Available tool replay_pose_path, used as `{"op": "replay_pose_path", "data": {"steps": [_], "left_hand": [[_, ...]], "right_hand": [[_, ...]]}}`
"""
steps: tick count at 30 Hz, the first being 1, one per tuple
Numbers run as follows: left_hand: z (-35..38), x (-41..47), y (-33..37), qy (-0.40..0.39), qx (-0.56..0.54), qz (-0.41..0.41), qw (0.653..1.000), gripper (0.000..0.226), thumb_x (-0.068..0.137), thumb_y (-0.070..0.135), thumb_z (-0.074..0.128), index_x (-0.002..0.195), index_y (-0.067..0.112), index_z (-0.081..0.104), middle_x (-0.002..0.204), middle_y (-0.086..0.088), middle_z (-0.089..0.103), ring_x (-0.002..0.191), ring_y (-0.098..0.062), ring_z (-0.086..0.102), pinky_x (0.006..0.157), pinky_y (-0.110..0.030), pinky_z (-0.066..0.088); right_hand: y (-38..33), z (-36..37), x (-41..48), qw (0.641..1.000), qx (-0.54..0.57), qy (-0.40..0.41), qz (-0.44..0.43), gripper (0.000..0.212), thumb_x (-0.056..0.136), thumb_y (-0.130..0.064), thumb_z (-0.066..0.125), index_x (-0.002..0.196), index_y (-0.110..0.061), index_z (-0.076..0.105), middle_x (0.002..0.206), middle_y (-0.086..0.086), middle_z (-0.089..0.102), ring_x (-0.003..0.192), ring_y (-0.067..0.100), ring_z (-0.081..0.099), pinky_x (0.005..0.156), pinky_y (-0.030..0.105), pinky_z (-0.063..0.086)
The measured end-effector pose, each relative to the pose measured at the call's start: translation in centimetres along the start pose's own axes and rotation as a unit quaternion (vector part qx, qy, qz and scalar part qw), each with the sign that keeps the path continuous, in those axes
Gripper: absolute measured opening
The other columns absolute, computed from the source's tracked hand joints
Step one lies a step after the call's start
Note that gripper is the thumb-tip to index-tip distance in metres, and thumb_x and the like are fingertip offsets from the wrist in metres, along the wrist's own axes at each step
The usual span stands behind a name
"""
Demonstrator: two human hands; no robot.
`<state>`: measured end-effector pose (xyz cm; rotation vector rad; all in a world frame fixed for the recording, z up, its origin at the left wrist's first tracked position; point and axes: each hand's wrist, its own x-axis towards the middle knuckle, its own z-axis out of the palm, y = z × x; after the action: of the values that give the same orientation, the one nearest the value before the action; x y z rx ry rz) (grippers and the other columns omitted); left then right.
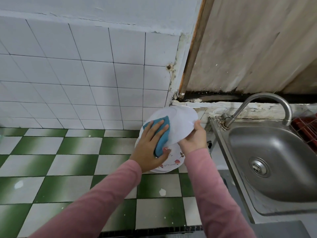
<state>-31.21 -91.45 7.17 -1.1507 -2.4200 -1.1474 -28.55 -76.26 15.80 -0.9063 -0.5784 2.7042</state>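
- Head view, the step in hand: a person is wiping a white plate (180,124) with a blue cloth (163,134), most likely drying or polishing its face. The wiping looks to be under way rather than finished.
- Head view, the hands: the left hand (151,145) lies with fingers straight across the cloth and presses it flat against the plate, the thumb at the cloth's lower end. The right hand (193,140) curls round the plate's rim on the side nearest the sink (283,182) and holds it tilted up off the counter.
- Head view, where the plate is: it is held in the air just left of the sink, over the green-and-white tiled counter (68,160). Its wiped face is turned toward the left hand, between the two hands.
- Head view, nearby things: a flowered plate (173,162) lies directly under the held one, also left of the sink. The tap (267,97) arches over the sink's far edge, and a red rack (307,129) sits beyond its right side.
- Judged next move: sweep the cloth over the rest of the face while the right hand's grip stays firm, since a slip would drop the plate onto the flowered one. After that the plate would need turning for its back.
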Motion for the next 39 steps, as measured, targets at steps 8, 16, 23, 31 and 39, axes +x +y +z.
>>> {"op": "replay_pose_path", "data": {"steps": [8, 16, 23, 31, 39], "left_hand": [[-1.5, 2.9, 1.0, 0.110, -0.138, -0.067, 0.982, 0.051, 0.090, 0.040, 0.059, 0.133, 0.013, 0.058, 0.140, -0.006, 0.055, 0.129, -0.022, 0.054, 0.108, -0.039, 0.045], [0.4, 5.8, 6.1, 0.127, -0.383, -0.327, 0.855, 0.021, 0.091, 0.028, 0.067, 0.110, 0.033, 0.061, 0.107, 0.003, 0.070, 0.102, -0.021, 0.066, 0.092, -0.047, 0.056], [4.5, 8.1, 12.7, 0.059, -0.549, -0.361, 0.752, 0.024, 0.089, 0.005, 0.067, 0.106, 0.021, 0.062, 0.099, 0.000, 0.072, 0.086, -0.019, 0.070, 0.073, -0.036, 0.061], [14.2, 7.9, 25.2, -0.054, -0.564, -0.370, 0.736, 0.039, 0.087, 0.002, 0.068, 0.125, 0.002, 0.057, 0.112, -0.014, 0.071, 0.092, -0.027, 0.072, 0.081, -0.048, 0.059], [25.9, 6.5, 37.6, -0.090, -0.558, -0.375, 0.735, 0.025, 0.090, 0.015, 0.068, 0.114, 0.008, 0.064, 0.103, -0.013, 0.073, 0.090, -0.026, 0.071, 0.075, -0.040, 0.059]], "right_hand": [[-1.1, 2.0, -0.8, 0.982, -0.167, -0.024, -0.085, 0.017, 0.098, -0.021, 0.061, 0.108, -0.007, 0.065, 0.096, 0.006, 0.070, 0.083, 0.016, 0.069, 0.082, 0.031, 0.056], [-4.9, -4.7, -3.0, 0.788, -0.509, 0.075, -0.337, 0.094, 0.083, -0.049, 0.075, 0.156, -0.025, 0.022, 0.159, -0.001, 0.025, 0.146, 0.021, 0.027, 0.115, 0.037, 0.032], [-12.3, -13.8, -6.0, 0.890, -0.348, 0.105, -0.277, 0.077, 0.073, -0.049, 0.081, 0.134, -0.018, 0.044, 0.129, 0.007, 0.065, 0.109, 0.022, 0.068, 0.095, 0.044, 0.057], [-22.3, -25.3, -14.3, 0.936, -0.208, 0.083, -0.273, 0.059, 0.078, -0.037, 0.075, 0.130, -0.016, 0.058, 0.125, 0.017, 0.068, 0.110, 0.035, 0.066, 0.098, 0.057, 0.051], [-32.8, -37.2, -21.8, 0.904, -0.229, 0.168, -0.320, 0.016, 0.100, -0.026, 0.058, 0.115, -0.021, 0.062, 0.102, 0.013, 0.075, 0.090, 0.024, 0.069, 0.080, 0.040, 0.061]]}}
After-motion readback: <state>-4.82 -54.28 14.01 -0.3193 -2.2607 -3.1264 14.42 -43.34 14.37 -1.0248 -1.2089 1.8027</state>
